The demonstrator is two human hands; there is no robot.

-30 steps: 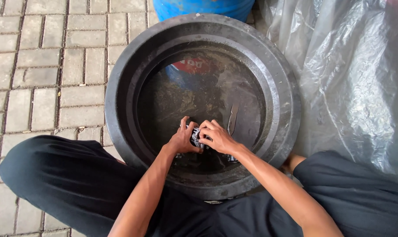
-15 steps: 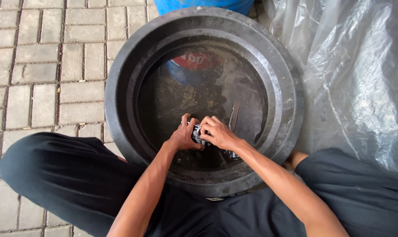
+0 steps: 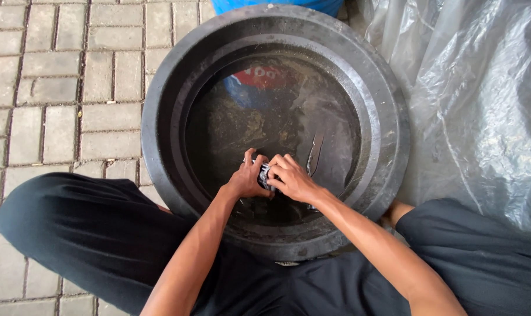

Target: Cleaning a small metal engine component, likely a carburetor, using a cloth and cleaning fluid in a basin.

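Landmark: the large black round basin [image 3: 172,88], set on brick paving [image 3: 49,88].

Nearest the camera, the person sits with black-trousered legs [image 3: 90,228] folded against the basin's near rim, both forearms reaching over that rim.

Left hand [image 3: 246,180]: fingers curled, closed on a small dark-and-pale object [image 3: 264,174] from its left side, thumb raised over it.

Right hand [image 3: 291,177]: fingers bent and clenched over the same object from its right side, knuckles up. Both hands meet on it.

The object sits in the near part of the basin's floor, at or just above the shallow murky water [image 3: 277,117]. Mostly covered by fingers; kind cannot be told.

Beyond the hands, a red and blue shape [image 3: 251,82] shows on the water near the basin's far wall. Right of the basin lies clear plastic sheeting [image 3: 482,105]. Past the far rim, a blue container edge [image 3: 277,4].
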